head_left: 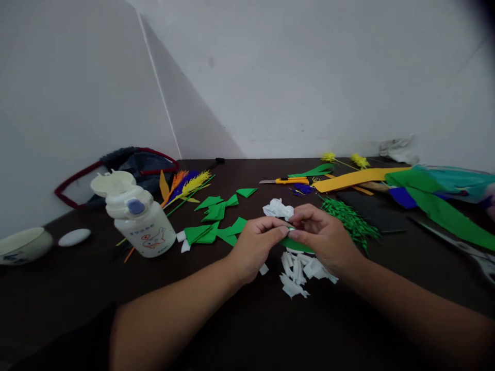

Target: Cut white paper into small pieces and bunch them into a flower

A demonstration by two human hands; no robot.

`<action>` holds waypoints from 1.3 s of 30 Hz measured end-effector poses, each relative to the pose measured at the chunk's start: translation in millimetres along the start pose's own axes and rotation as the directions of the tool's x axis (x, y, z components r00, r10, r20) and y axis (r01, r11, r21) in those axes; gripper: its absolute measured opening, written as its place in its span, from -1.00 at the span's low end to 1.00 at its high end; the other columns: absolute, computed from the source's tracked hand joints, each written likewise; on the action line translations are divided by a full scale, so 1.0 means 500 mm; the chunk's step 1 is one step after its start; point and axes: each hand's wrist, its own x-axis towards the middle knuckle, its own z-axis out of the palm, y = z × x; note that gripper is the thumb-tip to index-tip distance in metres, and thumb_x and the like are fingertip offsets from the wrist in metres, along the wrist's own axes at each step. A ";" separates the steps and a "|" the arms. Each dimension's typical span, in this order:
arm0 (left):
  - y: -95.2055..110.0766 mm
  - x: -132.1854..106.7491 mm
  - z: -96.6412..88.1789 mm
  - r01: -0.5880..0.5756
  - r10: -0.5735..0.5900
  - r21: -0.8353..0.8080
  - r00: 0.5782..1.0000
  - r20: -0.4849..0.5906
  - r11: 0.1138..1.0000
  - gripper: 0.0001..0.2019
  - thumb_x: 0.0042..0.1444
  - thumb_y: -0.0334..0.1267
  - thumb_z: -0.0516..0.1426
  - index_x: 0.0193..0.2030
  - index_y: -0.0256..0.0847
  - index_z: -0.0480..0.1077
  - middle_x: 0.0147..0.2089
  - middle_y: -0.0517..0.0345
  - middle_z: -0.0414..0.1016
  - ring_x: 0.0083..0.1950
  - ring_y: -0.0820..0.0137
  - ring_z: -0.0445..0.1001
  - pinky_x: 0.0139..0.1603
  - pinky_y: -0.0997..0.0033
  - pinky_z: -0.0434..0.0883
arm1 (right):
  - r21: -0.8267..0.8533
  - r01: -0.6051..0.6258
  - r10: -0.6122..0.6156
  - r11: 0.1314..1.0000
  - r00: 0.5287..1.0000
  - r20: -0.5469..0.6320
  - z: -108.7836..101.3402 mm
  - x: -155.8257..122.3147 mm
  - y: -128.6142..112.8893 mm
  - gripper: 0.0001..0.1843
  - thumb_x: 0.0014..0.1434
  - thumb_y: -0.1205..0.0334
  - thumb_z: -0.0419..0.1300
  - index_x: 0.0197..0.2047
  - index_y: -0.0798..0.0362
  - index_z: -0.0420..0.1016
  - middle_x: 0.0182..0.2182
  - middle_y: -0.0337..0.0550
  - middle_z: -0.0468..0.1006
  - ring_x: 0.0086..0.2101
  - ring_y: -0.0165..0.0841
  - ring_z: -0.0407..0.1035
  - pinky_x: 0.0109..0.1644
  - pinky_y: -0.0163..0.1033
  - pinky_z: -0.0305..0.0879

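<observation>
Both of your hands are meeting over the middle of the dark table [240, 330], pinching one small green paper piece [294, 244] between them. Your left hand [258, 247] is curling its fingers in and closing thumb and forefinger on the piece's left end; your right hand [324, 238] is gripping the right end the same way, fingertips nearly touching the left ones. The piece is sitting just above a heap of white paper scraps [301, 270], with another crumpled white scrap [278, 209] lying just beyond your knuckles.

Left of your left hand, cut green paper triangles [213, 221] are lying scattered, and past them a white glue bottle [138, 219] is standing with its flip cap hanging open. At the far left edge a ceramic bowl [23, 245] is sitting; you cannot tell what is inside it. A fringed green strip [350, 219] is lying just right of your right hand, and a yellow utility knife [288, 181] farther back.

Both forearms are coming in low from the near edge, angling toward each other.
</observation>
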 end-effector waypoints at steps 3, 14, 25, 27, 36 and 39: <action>0.001 0.002 -0.006 0.011 -0.011 0.019 1.000 0.023 1.000 -0.90 -0.05 -0.33 0.14 -0.42 -0.29 0.46 -0.41 0.13 0.43 -0.33 0.45 0.33 -0.23 0.41 0.24 | -0.090 0.086 -0.087 0.992 0.996 -0.003 0.000 0.000 -0.009 -0.88 -0.11 0.31 0.27 -0.42 -0.01 0.42 -0.37 -0.22 0.28 -0.32 -0.40 0.25 -0.27 -0.23 0.24; 0.004 -0.001 -0.001 0.049 -0.050 0.049 0.998 0.025 0.998 -0.86 -0.02 -0.26 0.11 -0.45 -0.29 0.42 -0.45 0.15 0.39 -0.38 0.48 0.30 -0.30 0.43 0.24 | -0.318 0.241 -0.254 0.917 0.967 0.001 -0.004 -0.006 -0.024 -0.90 -0.06 0.34 0.24 -0.44 -0.01 0.38 -0.40 -0.22 0.31 -0.34 -0.38 0.27 -0.27 -0.20 0.22; 0.012 -0.004 0.008 0.039 -0.032 0.199 0.999 -0.038 0.979 -0.85 -0.01 -0.26 0.10 -0.44 -0.29 0.44 -0.48 0.15 0.39 -0.42 0.46 0.29 -0.37 0.46 0.24 | -0.269 0.203 -0.213 0.942 0.977 -0.009 -0.006 -0.009 -0.041 -0.91 -0.04 0.35 0.22 -0.45 -0.01 0.38 -0.41 -0.23 0.31 -0.35 -0.38 0.27 -0.26 -0.20 0.22; 0.013 -0.004 0.009 0.026 -0.015 0.202 0.999 -0.052 0.979 -0.86 -0.02 -0.27 0.10 -0.44 -0.28 0.45 -0.49 0.15 0.39 -0.42 0.46 0.29 -0.37 0.46 0.23 | -0.260 0.215 -0.213 0.942 0.976 0.036 -0.005 -0.009 -0.041 -0.90 -0.05 0.35 0.22 -0.45 -0.02 0.37 -0.40 -0.24 0.31 -0.35 -0.39 0.27 -0.26 -0.20 0.22; 0.014 -0.009 0.001 -0.061 0.047 0.223 0.997 0.067 0.973 -0.86 0.00 -0.27 0.11 -0.36 -0.26 0.46 -0.40 0.13 0.44 -0.35 0.44 0.33 -0.29 0.43 0.26 | -0.057 0.056 -0.058 0.997 0.998 -0.032 -0.003 -0.003 -0.021 -0.81 -0.09 0.29 0.26 -0.37 -0.01 0.34 -0.39 -0.24 0.30 -0.34 -0.41 0.25 -0.27 -0.24 0.24; 0.019 -0.011 0.000 -0.114 0.092 0.277 0.992 0.091 0.954 -0.86 0.01 -0.28 0.10 -0.35 -0.26 0.46 -0.39 0.13 0.45 -0.34 0.44 0.34 -0.28 0.43 0.26 | 0.035 -0.034 0.035 0.999 0.999 -0.012 -0.004 -0.004 -0.016 -0.73 -0.09 0.26 0.26 -0.26 -0.02 0.34 -0.37 -0.23 0.33 -0.34 -0.40 0.27 -0.27 -0.23 0.26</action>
